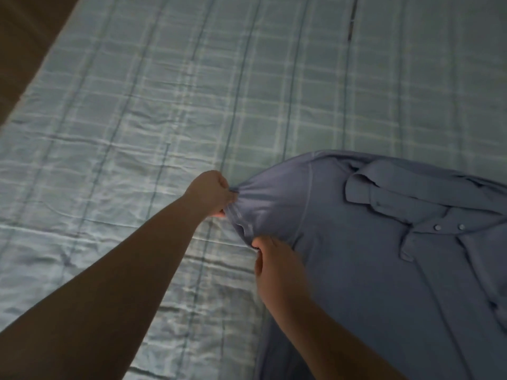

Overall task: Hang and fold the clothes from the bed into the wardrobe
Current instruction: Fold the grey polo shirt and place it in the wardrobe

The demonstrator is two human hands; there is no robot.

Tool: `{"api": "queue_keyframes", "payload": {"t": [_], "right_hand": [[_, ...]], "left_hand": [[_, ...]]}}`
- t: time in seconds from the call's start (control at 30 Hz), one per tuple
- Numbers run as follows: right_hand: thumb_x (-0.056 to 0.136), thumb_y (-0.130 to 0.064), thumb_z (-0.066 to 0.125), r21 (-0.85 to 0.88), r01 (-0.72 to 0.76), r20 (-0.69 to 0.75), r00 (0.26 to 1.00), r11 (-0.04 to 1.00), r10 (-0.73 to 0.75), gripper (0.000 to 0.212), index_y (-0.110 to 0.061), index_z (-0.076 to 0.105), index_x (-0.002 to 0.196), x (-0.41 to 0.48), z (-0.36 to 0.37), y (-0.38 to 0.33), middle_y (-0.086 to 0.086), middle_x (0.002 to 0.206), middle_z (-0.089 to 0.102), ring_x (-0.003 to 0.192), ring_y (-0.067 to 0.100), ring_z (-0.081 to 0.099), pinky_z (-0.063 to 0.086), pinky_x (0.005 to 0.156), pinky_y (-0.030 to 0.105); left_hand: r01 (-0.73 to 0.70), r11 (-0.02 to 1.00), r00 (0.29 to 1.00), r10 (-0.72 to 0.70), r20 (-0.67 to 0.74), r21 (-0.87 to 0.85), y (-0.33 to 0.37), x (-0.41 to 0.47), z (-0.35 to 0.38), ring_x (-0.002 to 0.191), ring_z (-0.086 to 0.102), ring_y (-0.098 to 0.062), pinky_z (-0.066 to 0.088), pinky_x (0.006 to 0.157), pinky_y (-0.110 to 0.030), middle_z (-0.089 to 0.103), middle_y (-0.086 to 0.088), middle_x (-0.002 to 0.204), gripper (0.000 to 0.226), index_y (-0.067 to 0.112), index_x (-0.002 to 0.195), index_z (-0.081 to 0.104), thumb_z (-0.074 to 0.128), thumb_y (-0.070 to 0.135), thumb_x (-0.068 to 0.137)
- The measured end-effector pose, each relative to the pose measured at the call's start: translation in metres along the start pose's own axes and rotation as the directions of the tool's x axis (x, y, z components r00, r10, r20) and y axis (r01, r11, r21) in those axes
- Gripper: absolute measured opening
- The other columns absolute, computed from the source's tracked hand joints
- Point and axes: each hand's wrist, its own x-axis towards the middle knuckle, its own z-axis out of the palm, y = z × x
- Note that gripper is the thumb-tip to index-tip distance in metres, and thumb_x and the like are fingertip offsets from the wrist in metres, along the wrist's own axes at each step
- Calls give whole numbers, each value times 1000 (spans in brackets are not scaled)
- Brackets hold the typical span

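The left grip (212,194) is being curled tight round the end of the sleeve (274,204); the right grip (278,266) is being pinched on its edge just beside. The blue polo shirt (370,270) is being held up by the checked sheet (137,133) of the bed (356,78).

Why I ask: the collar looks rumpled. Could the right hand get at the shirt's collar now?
Probably yes: the collar lies uncovered on top of the shirt, nothing between it and the right hand, which must first release the sleeve it pinches.
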Motion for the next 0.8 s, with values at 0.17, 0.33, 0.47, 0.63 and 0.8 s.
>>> {"api": "queue_keyframes", "payload": {"t": [0.17, 0.33, 0.47, 0.63, 0.8], "right_hand": [[91, -21, 59, 304, -255, 3, 964, 918, 267, 12, -32, 62, 90, -4, -33, -2, -6, 83, 70, 76, 13, 63, 45, 74, 30], [87, -10, 59, 592, -442, 66, 860, 674, 506, 15, -23, 59, 80, -30, -66, 32, -7, 73, 62, 68, 4, 56, 39, 63, 15], [71, -28, 57, 619, -637, 261, 719, 460, 644, 7, -27, 60, 76, -59, -68, 67, 0, 67, 65, 66, 21, 61, 49, 67, 42], [89, -11, 52, 413, -523, 20, 824, 746, 567, 14, -23, 59, 90, -71, -80, 101, -1, 90, 64, 90, 26, 60, 42, 79, 35], [85, -27, 48, -78, 10, -57, 998, 997, -14, 57, -14, 47, 141, -59, -65, 101, 8, 150, 45, 139, 27, 39, 32, 113, 40]], "left_hand": [[-264, 963, 954, 255, -160, -43, 55, -32, 21, 67, 68, -26, 61, 66, -44, 66, -4, 72, 16, 13, 95, 64, 71, 11, 81], [-492, 869, 870, 491, 32, 47, 100, -75, 91, 77, 66, -16, 57, 75, -36, 66, 5, 85, 20, 26, 102, 65, 70, 23, 83], [-500, 863, 826, 449, 342, 74, 89, -79, 142, 113, 62, -24, 45, 103, -33, 64, -6, 126, 42, 25, 133, 55, 58, 26, 91], [-743, 433, 615, 743, 266, 510, 60, -48, 143, 130, 50, -38, 38, 111, -43, 59, -13, 135, 48, 9, 134, 59, 47, 15, 88], [-656, 214, 601, 728, 330, 724, 58, -15, 146, 146, 30, -37, 27, 118, -49, 39, -18, 154, 60, 6, 149, 40, 33, 37, 97]]}}
